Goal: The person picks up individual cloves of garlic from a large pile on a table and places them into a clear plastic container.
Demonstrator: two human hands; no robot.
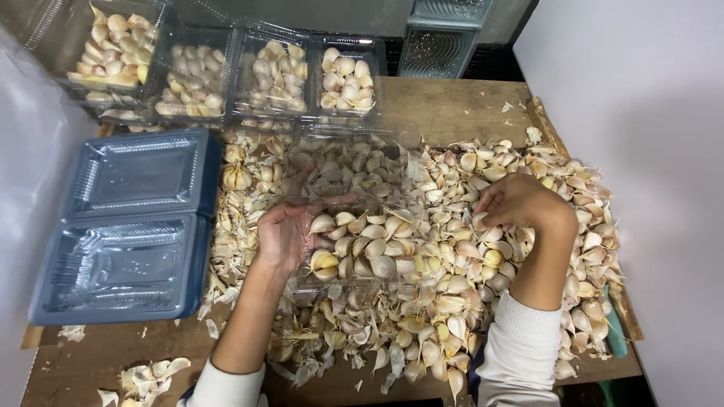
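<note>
Bright even overhead light, soft shadows, glare on clear plastic containers, slight blur, wide-angle bending at edges

A wooden tabletop is covered by loose garlic cloves, papery skins, filled clear boxes and stacked empty trays

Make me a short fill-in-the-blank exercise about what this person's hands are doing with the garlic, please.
1. The left hand holds a clear plastic ____ partly filled with cloves.
2. The right hand rests on the loose pile of ____ cloves.
3. The stack of empty trays lies to the person's ____.
4. Along the far edge stand ____ filled containers.

Missing words: container; garlic; left; four
</note>
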